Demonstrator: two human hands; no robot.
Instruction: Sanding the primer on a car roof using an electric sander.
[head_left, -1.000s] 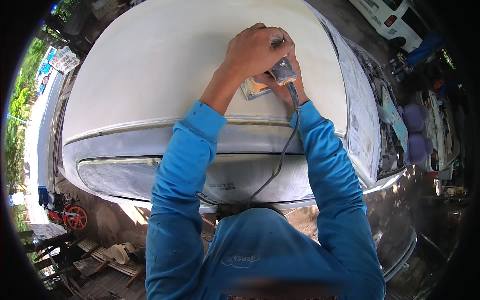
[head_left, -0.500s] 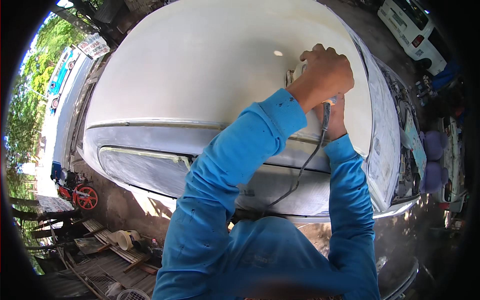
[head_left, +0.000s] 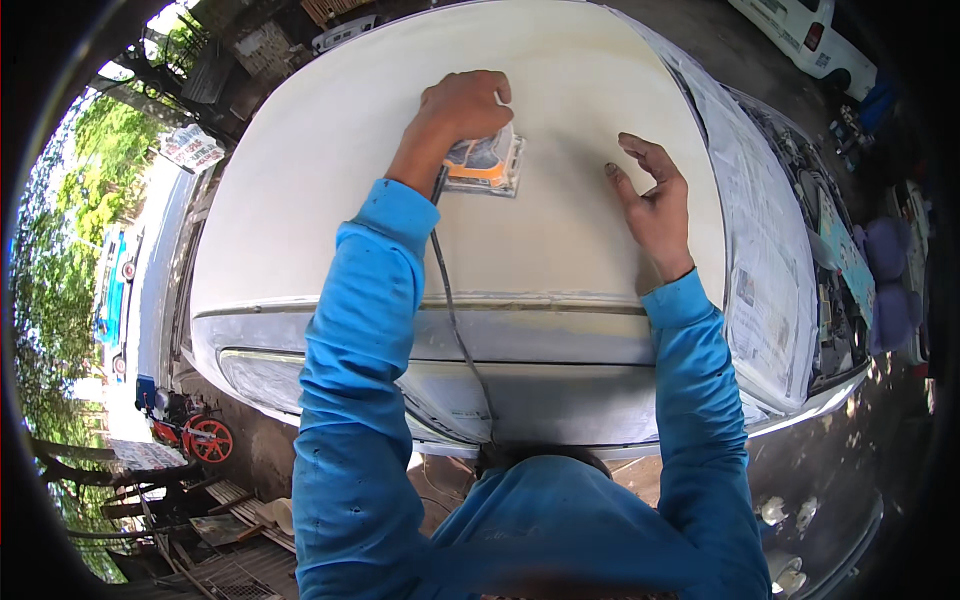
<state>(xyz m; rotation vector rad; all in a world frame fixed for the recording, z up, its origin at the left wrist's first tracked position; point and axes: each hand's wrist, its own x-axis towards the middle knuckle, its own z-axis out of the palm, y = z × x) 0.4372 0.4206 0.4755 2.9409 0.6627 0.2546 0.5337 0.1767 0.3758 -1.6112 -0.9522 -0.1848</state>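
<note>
"How are the hands placed?"

"The left hand (head_left: pixel 462 108) is curled over the top of an orange-and-grey sander (head_left: pixel 482 174), fingers wrapped around it. The right hand (head_left: pixel 657 212) is well apart from it, thumb and fingers spread with nothing between them. Whether it brushes the surface below, I can't tell."

"And the sander, where is it?"

"Near the middle of the pale roof (head_left: pixel 320 200) of a car, its base seemingly flat on the panel. The cord (head_left: pixel 446 290) drops from by the left wrist, over the ridge (head_left: pixel 560 299) at the roof's near edge and down toward the person."

"Which step would you call that?"

"Sanding the roof, I'd judge, one-handed at this moment. Whether the motor is running doesn't show."

"What does the next move call for?"

"A level base, I'd say, with even pressure and slack enough that the cord won't snag on that ridge. The right hand is free to steady the tool or feel the finish."

"Anything further out?"

"Paper sheets (head_left: pixel 765 290) on the car's right-hand end, a white vehicle (head_left: pixel 800 35) at upper right, and a red-wheeled motorcycle (head_left: pixel 208 440) at lower left."
</note>
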